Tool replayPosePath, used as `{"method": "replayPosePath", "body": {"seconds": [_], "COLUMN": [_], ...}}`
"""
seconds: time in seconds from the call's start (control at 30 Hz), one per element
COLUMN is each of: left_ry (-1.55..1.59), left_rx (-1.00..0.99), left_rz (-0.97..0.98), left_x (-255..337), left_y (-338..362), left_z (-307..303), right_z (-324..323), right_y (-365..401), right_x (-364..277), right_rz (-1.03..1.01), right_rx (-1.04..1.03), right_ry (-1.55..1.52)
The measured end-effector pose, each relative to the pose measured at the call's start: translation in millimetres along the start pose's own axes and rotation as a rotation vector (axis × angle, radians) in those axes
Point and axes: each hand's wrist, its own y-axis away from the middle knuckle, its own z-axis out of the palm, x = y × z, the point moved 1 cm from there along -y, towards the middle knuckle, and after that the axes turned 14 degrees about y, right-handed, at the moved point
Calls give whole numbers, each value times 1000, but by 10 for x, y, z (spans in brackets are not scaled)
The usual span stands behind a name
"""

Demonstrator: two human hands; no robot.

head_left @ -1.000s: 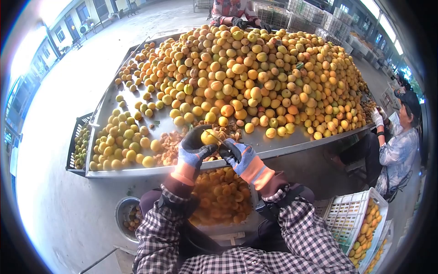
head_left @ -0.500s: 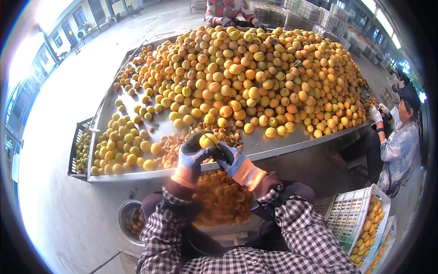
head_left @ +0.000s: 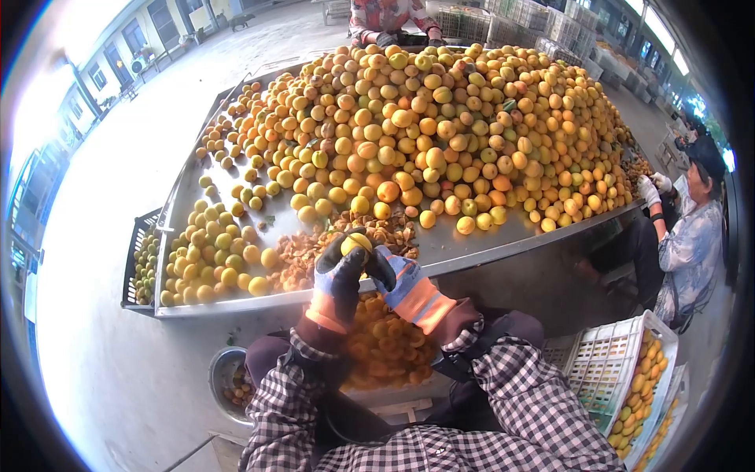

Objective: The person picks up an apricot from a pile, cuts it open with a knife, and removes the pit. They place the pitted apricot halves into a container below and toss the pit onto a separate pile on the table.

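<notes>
In my left hand [head_left: 338,271], gloved in black, blue and orange, a yellow apricot [head_left: 356,244] is gripped by the fingertips. My right hand [head_left: 398,277], in a matching glove, is closed against the fruit's lower right side. Whatever its fingers may hold is hidden. Both hands are just above the near edge of a metal table [head_left: 472,256]. Behind them on the table lie shrivelled brownish-orange pieces [head_left: 295,256]. Below my hands is a mass of halved orange apricots [head_left: 385,342], partly covered by my arms.
A big heap of apricots [head_left: 440,134] covers much of the table, with a greener pile [head_left: 208,252] at left. A black crate [head_left: 144,263], a metal bowl [head_left: 228,385] and white crates [head_left: 605,362] stand around. One co-worker [head_left: 692,236] sits right; another [head_left: 389,20] is opposite.
My right fingers have shifted lower along the apricot, and a thin dark line across it no longer shows. The left hand still grips the fruit, turned slightly upward.
</notes>
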Motion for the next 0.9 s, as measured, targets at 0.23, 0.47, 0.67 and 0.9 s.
{"method": "replayPosePath", "body": {"seconds": [0.23, 0.47, 0.67, 0.9], "left_ry": [-215, 2, -38, -187], "left_rx": [-219, -66, -90, -143], "left_rz": [-73, 23, -15, 27], "left_x": [318, 29, 90, 116], "left_y": [-59, -6, -71, -68], "left_z": [10, 84, 16, 21], "right_z": [-141, -44, -86, -337], "right_y": [10, 48, 5, -53], "right_x": [-35, 37, 48, 11], "right_rz": [-62, -83, -75, -69], "right_rx": [-40, 68, 21, -102], "right_ry": [-91, -54, -71, -67]}}
